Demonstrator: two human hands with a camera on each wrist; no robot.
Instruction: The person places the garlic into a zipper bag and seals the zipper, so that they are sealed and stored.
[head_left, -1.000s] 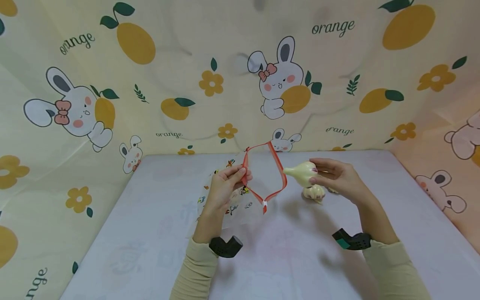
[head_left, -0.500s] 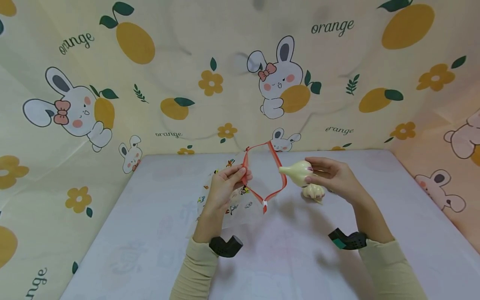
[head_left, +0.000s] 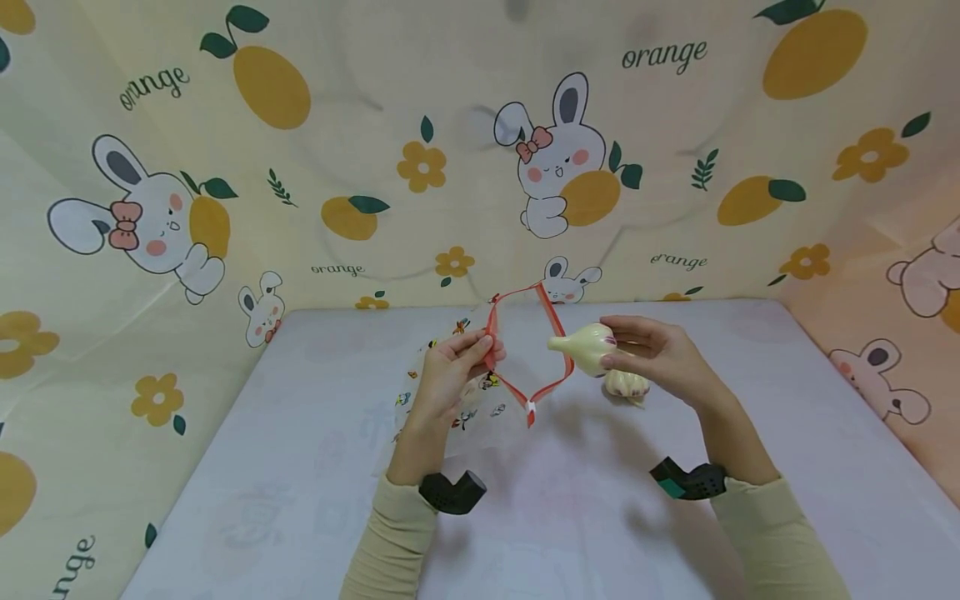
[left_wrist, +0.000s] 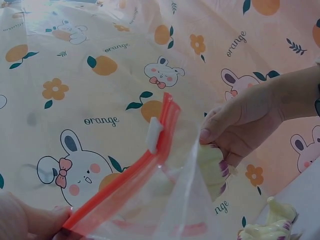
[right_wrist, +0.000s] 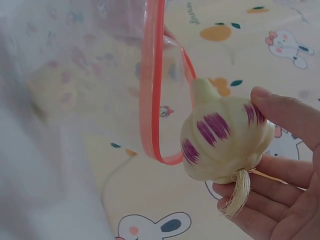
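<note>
Right hand (head_left: 663, 357) holds a garlic bulb (head_left: 591, 350), just right of centre in the head view; thumb and fingers on the root end, stem bare. Bulb's long axis near level in that view, stem toward frame left, at the clear printed zip bag (head_left: 480, 415). Left hand (head_left: 455, 371), mid-frame, pinches the left side of the bag's red zip rim (head_left: 557, 322); mouth gapes in a diamond to the right of its fingers. White slider (head_left: 530, 407) at the diamond's bottom corner.

Key relation: bulb lies to the right of the left hand, across the mouth, clearly nearer the right hand. Stem tip overlaps the rim's right strand; can't tell if it's past the rim plane or in front. Right wrist view: bulb just right of the rim, stem up, roots (right_wrist: 239, 195) hanging lower right. Second garlic bulb (head_left: 626, 386) on the table (head_left: 300, 500), below the held one.
</note>
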